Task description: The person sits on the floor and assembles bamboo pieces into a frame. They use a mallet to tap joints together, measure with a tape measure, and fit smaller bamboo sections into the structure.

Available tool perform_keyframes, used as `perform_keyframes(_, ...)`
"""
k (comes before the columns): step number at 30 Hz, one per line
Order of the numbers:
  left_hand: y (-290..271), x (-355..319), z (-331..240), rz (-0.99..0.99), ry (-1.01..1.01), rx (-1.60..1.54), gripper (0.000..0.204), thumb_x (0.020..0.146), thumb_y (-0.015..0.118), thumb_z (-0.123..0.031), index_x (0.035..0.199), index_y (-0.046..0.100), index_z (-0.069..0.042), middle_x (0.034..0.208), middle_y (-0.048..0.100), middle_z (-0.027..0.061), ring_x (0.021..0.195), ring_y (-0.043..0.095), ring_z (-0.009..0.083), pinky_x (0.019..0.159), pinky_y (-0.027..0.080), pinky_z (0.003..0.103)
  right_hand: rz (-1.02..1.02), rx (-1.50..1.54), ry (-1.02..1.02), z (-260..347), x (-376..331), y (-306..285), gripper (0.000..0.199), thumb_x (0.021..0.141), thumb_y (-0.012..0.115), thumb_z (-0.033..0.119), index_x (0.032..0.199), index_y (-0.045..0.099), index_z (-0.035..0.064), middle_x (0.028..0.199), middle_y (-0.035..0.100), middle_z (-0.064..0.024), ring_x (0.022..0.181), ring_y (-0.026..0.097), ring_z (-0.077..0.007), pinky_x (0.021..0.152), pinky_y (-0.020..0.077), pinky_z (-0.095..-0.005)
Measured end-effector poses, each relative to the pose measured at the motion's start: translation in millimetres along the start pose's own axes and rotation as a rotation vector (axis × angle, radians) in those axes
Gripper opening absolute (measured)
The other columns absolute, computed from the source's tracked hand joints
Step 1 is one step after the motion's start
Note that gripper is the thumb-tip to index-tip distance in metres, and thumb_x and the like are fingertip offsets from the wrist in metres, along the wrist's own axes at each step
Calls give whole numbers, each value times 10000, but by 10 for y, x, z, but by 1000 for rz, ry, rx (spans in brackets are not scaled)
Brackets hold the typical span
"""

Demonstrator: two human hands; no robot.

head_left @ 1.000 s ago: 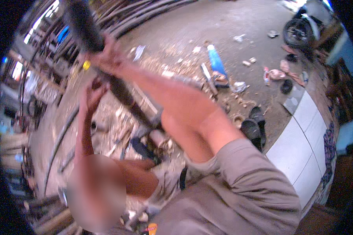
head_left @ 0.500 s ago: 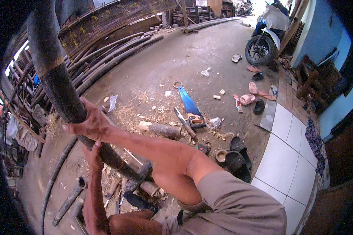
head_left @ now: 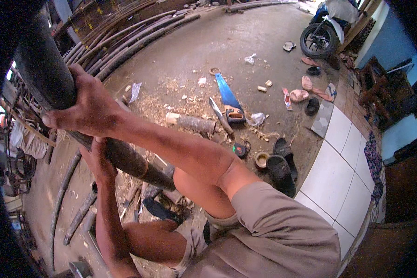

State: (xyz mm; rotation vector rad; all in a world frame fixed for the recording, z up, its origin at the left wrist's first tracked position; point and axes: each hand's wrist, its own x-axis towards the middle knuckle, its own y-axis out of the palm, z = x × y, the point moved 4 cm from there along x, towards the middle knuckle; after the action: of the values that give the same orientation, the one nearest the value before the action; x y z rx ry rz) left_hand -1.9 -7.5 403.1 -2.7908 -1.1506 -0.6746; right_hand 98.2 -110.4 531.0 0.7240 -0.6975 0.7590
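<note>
One pole (head_left: pixel 48 69); right fingers (head_left: pixel 80 76) around; left fingers (head_left: pixel 85 154) touching lower

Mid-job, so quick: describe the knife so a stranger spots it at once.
Start at the white tiles on the right and go left to the pair of black sandals. Up and left of them lies a saw; the knife is just left of that. Its narrow grey blade and straight brown handle differ from the saw's broad blue blade and looped handle.

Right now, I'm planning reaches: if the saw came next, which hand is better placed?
Likely the right hand: the saw lies rightward, and that forearm crosses between it and the left hand. Both hands touch the pole.
</note>
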Motion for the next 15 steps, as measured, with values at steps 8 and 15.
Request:
perform_keyframes(8,503,-79,-714,42,200,74,535,1016,611,-441,1298,591,13,1150,675,112,1071,652,204,875,542,362,-130,-1051,-118,880,546,-25,694,753,848,473,1130,623,-64,1029,705,-171,890,701,-262,789,567,-381)
perform_keyframes(15,-467,93,-525,-67,48,310,454,1038,605,-420,1247,643,-19,1117,697,115,992,691,183,832,559,327,56,-481,-295,1120,1060,-822,412,880,756,345,959,699,-55,803,702,-131,728,707,-223,674,585,-356)
